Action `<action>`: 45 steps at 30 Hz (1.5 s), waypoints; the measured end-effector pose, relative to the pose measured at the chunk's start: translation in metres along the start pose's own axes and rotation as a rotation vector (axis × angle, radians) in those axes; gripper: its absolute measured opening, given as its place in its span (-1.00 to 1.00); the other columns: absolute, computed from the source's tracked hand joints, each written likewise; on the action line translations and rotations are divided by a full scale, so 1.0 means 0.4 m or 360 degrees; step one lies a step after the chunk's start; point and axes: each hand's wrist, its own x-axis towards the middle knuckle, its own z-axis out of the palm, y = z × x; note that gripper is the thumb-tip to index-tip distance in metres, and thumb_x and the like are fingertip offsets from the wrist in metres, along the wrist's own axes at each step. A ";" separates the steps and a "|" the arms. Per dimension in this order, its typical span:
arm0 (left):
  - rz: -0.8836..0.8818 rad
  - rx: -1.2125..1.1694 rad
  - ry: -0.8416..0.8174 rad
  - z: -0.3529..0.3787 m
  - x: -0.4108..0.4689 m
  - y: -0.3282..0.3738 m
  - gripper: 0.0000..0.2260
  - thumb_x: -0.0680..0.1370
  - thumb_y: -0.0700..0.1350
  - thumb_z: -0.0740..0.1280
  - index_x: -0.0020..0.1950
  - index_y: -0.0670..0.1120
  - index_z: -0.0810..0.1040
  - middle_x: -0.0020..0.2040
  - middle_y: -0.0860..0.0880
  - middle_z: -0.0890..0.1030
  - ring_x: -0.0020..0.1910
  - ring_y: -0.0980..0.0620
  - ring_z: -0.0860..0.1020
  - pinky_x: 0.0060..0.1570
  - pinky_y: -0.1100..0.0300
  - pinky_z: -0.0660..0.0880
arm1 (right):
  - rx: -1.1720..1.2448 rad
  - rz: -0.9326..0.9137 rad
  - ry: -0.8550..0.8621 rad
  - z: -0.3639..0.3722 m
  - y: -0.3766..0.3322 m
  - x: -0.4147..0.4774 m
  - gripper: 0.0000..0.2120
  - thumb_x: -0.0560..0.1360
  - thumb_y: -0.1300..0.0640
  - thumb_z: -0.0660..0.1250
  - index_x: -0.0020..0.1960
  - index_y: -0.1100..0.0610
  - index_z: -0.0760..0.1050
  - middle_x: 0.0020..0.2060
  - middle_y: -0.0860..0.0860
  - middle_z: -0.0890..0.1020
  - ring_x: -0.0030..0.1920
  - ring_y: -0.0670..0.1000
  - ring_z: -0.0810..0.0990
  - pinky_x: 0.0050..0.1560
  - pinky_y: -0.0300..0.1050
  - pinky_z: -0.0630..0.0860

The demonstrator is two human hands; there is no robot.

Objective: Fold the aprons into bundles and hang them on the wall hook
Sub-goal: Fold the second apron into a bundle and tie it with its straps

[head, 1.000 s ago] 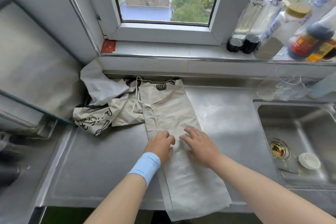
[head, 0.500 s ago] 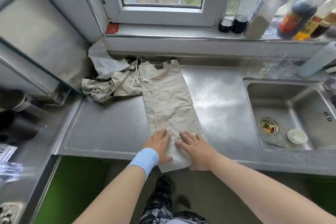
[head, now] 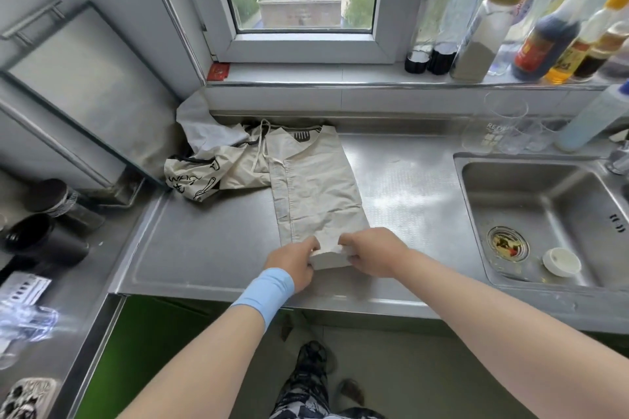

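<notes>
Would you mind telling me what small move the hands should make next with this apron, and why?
Probably roll the lifted near end forward, toward the window. The left hand and right hand both pinch that end of the long folded apron, which is doubled over there, while the rest lies flat and unrolled on the counter.

Setting: home kitchen | evidence: stainless-steel counter (head: 218, 248) with inset sink (head: 544, 214) and drain strainer (head: 507, 244) | sauce and oil bottles (head: 544, 41) lined along window sill (head: 323, 73) | drinking glasses (head: 493, 126) stood beside sink | green cabinet front (head: 153, 343) seen below
</notes>
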 end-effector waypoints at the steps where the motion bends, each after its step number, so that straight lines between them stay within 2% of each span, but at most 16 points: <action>1: -0.0005 0.0010 -0.0021 -0.021 0.006 -0.009 -0.69 0.52 -0.15 0.21 0.23 0.11 0.39 0.09 -0.05 0.60 -0.03 -0.14 0.55 -0.05 0.11 0.49 | -0.0079 0.0020 -0.0152 -0.026 0.010 0.007 -0.97 0.53 0.11 0.23 -0.06 0.03 0.45 -0.20 0.00 0.56 -0.12 0.16 0.55 -0.21 -0.08 0.35; 3: -0.0055 -0.0038 -0.0195 -0.064 0.021 -0.025 -0.71 0.49 -0.15 0.22 0.17 0.10 0.45 0.02 0.00 0.58 -0.06 -0.09 0.52 -0.11 0.16 0.45 | -0.0028 0.0140 -0.0369 -0.071 0.030 0.020 -0.85 0.45 0.19 0.25 -0.27 0.04 0.35 -0.33 -0.01 0.45 -0.21 0.14 0.48 -0.28 -0.11 0.34; 6: -0.0095 -0.0222 -0.0542 -0.132 0.055 -0.042 -0.76 0.42 -0.14 0.27 0.06 0.05 0.53 -0.07 -0.01 0.59 -0.09 -0.08 0.59 -0.12 0.16 0.54 | 0.0440 0.0276 -0.0641 -0.146 0.050 0.038 -0.87 0.37 0.21 0.26 -0.34 0.08 0.39 -0.38 0.01 0.48 -0.36 0.07 0.46 -0.37 -0.16 0.35; 9: -0.0079 -0.0307 -0.0456 -0.184 0.101 -0.067 -0.82 0.38 -0.15 0.30 -0.06 0.06 0.47 -0.08 -0.02 0.59 -0.14 -0.07 0.57 -0.14 0.13 0.56 | 0.0672 0.0301 -0.0829 -0.204 0.065 0.062 -0.87 0.41 0.20 0.32 -0.30 0.06 0.49 -0.33 0.02 0.54 -0.44 0.02 0.56 -0.29 -0.12 0.56; 11: -0.0093 -0.0355 -0.0250 -0.208 0.133 -0.083 -0.88 0.36 -0.13 0.28 -0.17 0.08 0.42 -0.16 0.03 0.55 -0.18 -0.06 0.53 -0.21 0.16 0.52 | 0.0674 0.0312 -0.0593 -0.213 0.083 0.103 -0.85 0.38 0.23 0.28 -0.34 0.07 0.43 -0.37 0.02 0.50 -0.39 0.06 0.52 -0.35 -0.13 0.50; 13: -0.0147 -0.0401 -0.0066 -0.225 0.167 -0.100 -0.89 0.32 -0.07 0.26 -0.19 0.11 0.44 -0.17 0.07 0.54 -0.17 -0.04 0.53 -0.21 0.20 0.47 | 0.0618 0.0333 -0.0216 -0.211 0.100 0.153 -0.88 0.34 0.26 0.21 -0.35 0.11 0.40 -0.40 0.03 0.48 -0.32 0.08 0.46 -0.36 -0.12 0.37; 15: -0.0194 -0.0414 0.0086 -0.237 0.201 -0.116 -0.83 0.37 -0.07 0.27 -0.07 0.11 0.53 -0.11 0.06 0.58 -0.09 -0.04 0.55 -0.13 0.20 0.45 | 0.0600 0.0362 0.0058 -0.204 0.113 0.202 -0.89 0.35 0.26 0.20 -0.28 0.11 0.48 -0.34 0.02 0.55 -0.23 0.10 0.50 -0.30 -0.07 0.40; 19: -0.0243 -0.0378 0.0268 -0.250 0.291 -0.145 -0.79 0.45 -0.10 0.28 0.07 0.05 0.55 0.01 0.00 0.62 0.04 -0.07 0.57 0.00 0.16 0.48 | 0.0599 0.0501 0.0312 -0.188 0.133 0.290 -0.85 0.43 0.20 0.20 -0.24 0.02 0.49 -0.25 -0.05 0.58 -0.15 0.09 0.51 -0.28 -0.09 0.40; 22: -0.0296 -0.0315 0.0220 -0.235 0.369 -0.167 -0.75 0.49 -0.11 0.27 0.16 0.06 0.52 0.10 -0.01 0.62 0.11 -0.10 0.56 0.09 0.12 0.47 | 0.0573 0.0593 0.0337 -0.158 0.157 0.357 -0.79 0.49 0.14 0.19 -0.32 0.00 0.37 -0.29 -0.06 0.53 -0.18 0.10 0.49 -0.35 -0.11 0.28; 26: -0.0147 -0.0299 0.0158 -0.191 0.456 -0.184 -0.64 0.50 -0.19 0.26 0.27 0.05 0.47 0.21 0.03 0.58 0.24 -0.04 0.50 0.21 0.10 0.43 | 0.0502 0.0631 0.0319 -0.111 0.179 0.428 -0.81 0.52 0.13 0.19 -0.24 -0.06 0.39 -0.14 0.03 0.64 -0.07 0.16 0.56 -0.21 -0.09 0.32; 30: 0.0184 0.0050 -0.0009 -0.170 0.510 -0.188 -0.44 0.48 -0.19 0.28 0.47 0.08 0.29 0.44 0.06 0.33 0.44 -0.01 0.27 0.40 0.08 0.21 | 0.0121 0.0600 0.0322 -0.066 0.197 0.476 -0.81 0.51 0.18 0.19 -0.06 0.03 0.58 -0.02 0.07 0.57 0.04 0.17 0.51 -0.06 -0.02 0.35; 34: 0.0288 0.0356 0.0065 -0.177 0.548 -0.220 -0.42 0.50 -0.06 0.30 0.50 0.08 0.22 0.51 0.05 0.21 0.51 0.00 0.12 0.45 0.07 0.00 | 0.0013 0.0587 0.0320 -0.045 0.206 0.523 -0.81 0.49 0.22 0.21 -0.02 0.03 0.56 0.02 0.04 0.55 0.04 0.15 0.49 -0.08 -0.01 0.26; 37: 0.0177 0.0118 0.0155 -0.193 0.577 -0.238 -0.44 0.53 0.03 0.30 0.51 0.07 0.21 0.49 0.06 0.26 0.49 0.00 0.18 0.44 0.08 0.07 | 0.0262 0.0613 0.0472 -0.075 0.206 0.553 -0.83 0.49 0.19 0.23 0.04 0.05 0.51 0.03 0.03 0.54 0.04 0.16 0.52 -0.07 0.01 0.31; 39: 0.0072 -0.0075 0.0071 -0.201 0.604 -0.255 -0.47 0.55 0.05 0.28 0.50 0.08 0.22 0.46 0.02 0.35 0.42 -0.04 0.32 0.40 0.05 0.21 | 0.0445 0.0672 0.0490 -0.095 0.215 0.565 -0.80 0.54 0.17 0.19 0.14 0.05 0.45 0.07 0.04 0.51 0.03 0.18 0.53 -0.11 0.00 0.32; 42: 0.0018 -0.0015 -0.0032 -0.203 0.634 -0.280 -0.58 0.59 0.00 0.24 0.44 0.03 0.32 0.34 -0.04 0.46 0.33 -0.09 0.39 0.31 0.05 0.31 | 0.0469 0.0736 0.0365 -0.104 0.235 0.586 -0.79 0.62 0.07 0.13 0.23 0.03 0.39 0.12 0.06 0.50 0.01 0.22 0.58 -0.15 -0.03 0.32; 45: -0.0026 0.0048 0.0008 -0.195 0.659 -0.293 -0.69 0.60 -0.04 0.21 0.35 0.01 0.42 0.24 -0.05 0.51 0.26 -0.10 0.42 0.23 0.05 0.35 | 0.0359 0.0727 0.0334 -0.103 0.250 0.622 -0.80 0.65 0.02 0.10 0.21 0.06 0.39 0.13 0.07 0.53 0.02 0.22 0.58 -0.11 0.01 0.40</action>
